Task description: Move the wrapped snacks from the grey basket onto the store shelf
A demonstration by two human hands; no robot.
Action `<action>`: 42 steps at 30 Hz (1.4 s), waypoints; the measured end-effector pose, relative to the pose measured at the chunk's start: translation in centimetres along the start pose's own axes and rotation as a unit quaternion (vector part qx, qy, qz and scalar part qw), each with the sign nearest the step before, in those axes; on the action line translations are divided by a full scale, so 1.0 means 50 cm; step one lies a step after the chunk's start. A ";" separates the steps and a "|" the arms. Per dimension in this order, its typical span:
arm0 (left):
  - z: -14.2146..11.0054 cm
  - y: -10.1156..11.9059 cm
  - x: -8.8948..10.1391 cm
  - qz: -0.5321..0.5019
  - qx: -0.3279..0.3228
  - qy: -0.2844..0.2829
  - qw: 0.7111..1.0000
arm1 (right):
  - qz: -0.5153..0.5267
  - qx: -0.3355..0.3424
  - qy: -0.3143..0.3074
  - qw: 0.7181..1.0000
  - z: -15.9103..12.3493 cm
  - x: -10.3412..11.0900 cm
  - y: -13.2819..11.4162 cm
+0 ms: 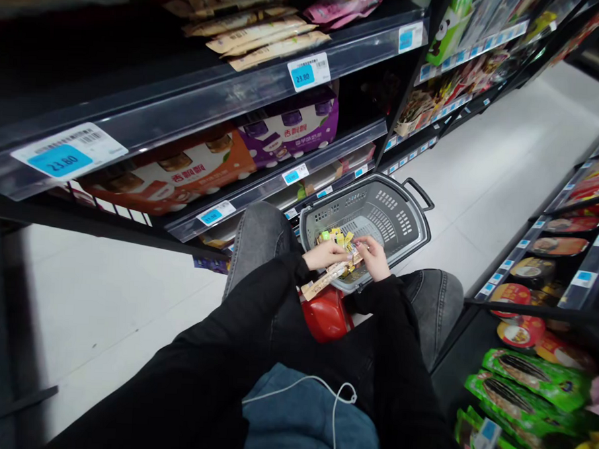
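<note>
A grey shopping basket (pixel 393 225) rests on the floor between my knees, its black handle folded out to the far side. Over its near left part, my left hand (pixel 325 254) is closed around some small yellow-wrapped packets (pixel 339 238). Fingers bent in a pinch, my right hand (pixel 373 257) meets it from the right at the same packets. What exactly lies between its fingertips is too small to make out. Below my left hand a long beige snack packet (pixel 324 283) slants across the basket's near rim. Under that shows a shiny red object (pixel 326 315), partly hidden.
A shelf (pixel 211 85) with price tags rises on the left, holding beige bags (pixel 272 41) and orange (pixel 175 169) and purple (pixel 298 125) multipack cartons. On the right, a low rack carries cup foods (pixel 518 330) and green bags (pixel 531 377). Pale floor tiles (pixel 520 168) run ahead.
</note>
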State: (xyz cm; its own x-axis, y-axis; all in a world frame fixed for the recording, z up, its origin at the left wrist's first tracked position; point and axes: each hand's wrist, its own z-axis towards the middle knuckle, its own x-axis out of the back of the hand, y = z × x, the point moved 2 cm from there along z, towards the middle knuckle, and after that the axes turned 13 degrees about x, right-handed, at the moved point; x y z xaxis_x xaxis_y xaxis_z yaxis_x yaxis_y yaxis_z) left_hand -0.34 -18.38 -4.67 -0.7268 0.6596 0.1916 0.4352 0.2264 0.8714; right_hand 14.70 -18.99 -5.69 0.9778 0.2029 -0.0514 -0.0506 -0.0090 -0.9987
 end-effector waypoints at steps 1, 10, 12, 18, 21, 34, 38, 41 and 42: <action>0.001 0.001 0.000 -0.010 0.002 0.001 1.000 | 0.001 0.000 0.004 1.000 0.001 0.000 0.000; 0.008 -0.016 0.011 -0.157 0.073 -0.142 0.975 | 0.012 0.041 0.184 0.982 0.007 0.072 0.002; 0.007 -0.019 0.010 -0.192 0.078 -0.182 0.961 | 0.022 0.051 0.211 0.976 0.005 0.090 0.002; -0.006 -0.010 0.011 -0.252 0.080 -0.241 0.934 | 0.040 0.059 0.242 0.968 -0.003 0.117 -0.005; -0.010 -0.011 0.013 -0.278 0.080 -0.251 0.924 | 0.051 0.056 0.240 0.968 -0.003 0.117 -0.008; -0.023 -0.004 0.044 -0.405 0.103 -0.208 0.884 | 0.055 0.056 0.209 0.975 -0.006 0.128 -0.013; -0.009 -0.020 0.061 -0.438 0.123 -0.092 0.885 | 0.044 0.059 0.168 0.983 -0.010 0.127 -0.018; -0.002 -0.029 0.069 -0.444 0.143 -0.036 0.884 | 0.046 0.054 0.150 0.986 -0.013 0.123 -0.023; -0.001 -0.029 0.070 -0.441 0.148 -0.024 0.885 | 0.046 0.052 0.148 0.987 -0.013 0.122 -0.024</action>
State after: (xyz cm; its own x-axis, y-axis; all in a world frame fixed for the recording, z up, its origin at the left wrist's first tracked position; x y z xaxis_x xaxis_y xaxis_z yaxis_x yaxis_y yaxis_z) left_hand -3.54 -16.43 -5.25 -0.8328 0.1607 -0.5297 -0.1648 0.8416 0.5144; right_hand 20.89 -18.37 -4.81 0.9838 -0.0887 -0.1558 -0.1479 0.0897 -0.9849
